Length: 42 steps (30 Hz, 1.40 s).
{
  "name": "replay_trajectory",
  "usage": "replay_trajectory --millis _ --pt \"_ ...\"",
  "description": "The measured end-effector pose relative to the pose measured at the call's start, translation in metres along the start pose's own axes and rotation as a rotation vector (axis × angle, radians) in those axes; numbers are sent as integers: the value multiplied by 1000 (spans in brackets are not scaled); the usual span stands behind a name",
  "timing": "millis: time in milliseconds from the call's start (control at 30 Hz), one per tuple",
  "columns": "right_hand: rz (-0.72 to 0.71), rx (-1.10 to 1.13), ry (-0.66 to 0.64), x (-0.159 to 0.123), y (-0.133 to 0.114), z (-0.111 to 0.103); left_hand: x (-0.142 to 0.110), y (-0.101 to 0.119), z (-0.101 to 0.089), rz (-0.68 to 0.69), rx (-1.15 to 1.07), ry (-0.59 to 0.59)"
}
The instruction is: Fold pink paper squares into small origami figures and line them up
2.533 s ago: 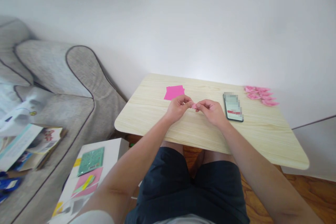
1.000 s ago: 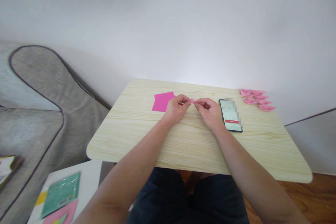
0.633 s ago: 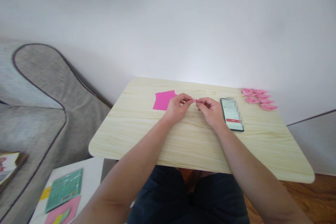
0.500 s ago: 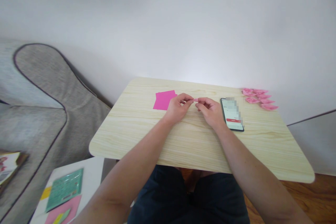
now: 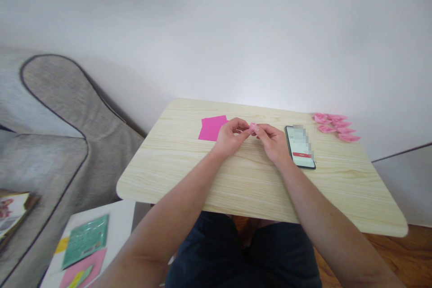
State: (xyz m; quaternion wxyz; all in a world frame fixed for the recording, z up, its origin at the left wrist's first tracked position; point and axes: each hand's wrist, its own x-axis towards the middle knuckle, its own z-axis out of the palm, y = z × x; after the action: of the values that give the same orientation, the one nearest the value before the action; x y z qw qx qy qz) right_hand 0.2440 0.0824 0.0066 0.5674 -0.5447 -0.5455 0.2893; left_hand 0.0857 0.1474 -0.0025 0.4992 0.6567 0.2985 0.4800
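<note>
Between my two hands, above the middle of the table, is a small piece of folded pink paper (image 5: 253, 126). My left hand (image 5: 232, 137) pinches its left side between thumb and fingers. On its other side, my right hand (image 5: 272, 141) grips it the same way, with the thumb on the near face. The fingers cover much of the paper, so its exact shape is hard to make out. Bright pink square sheets (image 5: 212, 128) lie just left of my left hand, partly behind it.
A lit phone (image 5: 301, 148) lies right of my right hand. Several folded pink paper pieces (image 5: 337, 127) sit at the table's (image 5: 249, 189) back right. On the left are a grey sofa (image 5: 108, 153) and a white surface with a green packet (image 5: 86, 240) and pink paper (image 5: 86, 267).
The folded pink paper has turned between my fingers and shows more of itself. My right thumb has come up against it. The whole view has shifted slightly.
</note>
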Motion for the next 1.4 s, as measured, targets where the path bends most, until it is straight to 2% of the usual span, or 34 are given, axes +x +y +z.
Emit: replay_trajectory --millis 200,400,600,933,1100,1300,1400 --pt "-25 -60 29 -3 -3 -2 0 -1 -1 -82 -151 -96" --pt "16 1 67 -3 -3 0 0 3 -1 -67 -184 -138" --pt "71 219 -3 2 4 -2 0 2 -2 -92 -259 -157" --pt "92 230 -26 2 3 -2 1 -3 -2 -98 -338 -192" --pt "162 281 -11 2 5 -2 2 -2 -5 -83 -280 -190" --pt "319 378 -71 4 9 -6 -3 4 -7 -59 -143 -254" --pt "349 341 -99 4 8 -6 -3 5 -6 -56 -52 -224"
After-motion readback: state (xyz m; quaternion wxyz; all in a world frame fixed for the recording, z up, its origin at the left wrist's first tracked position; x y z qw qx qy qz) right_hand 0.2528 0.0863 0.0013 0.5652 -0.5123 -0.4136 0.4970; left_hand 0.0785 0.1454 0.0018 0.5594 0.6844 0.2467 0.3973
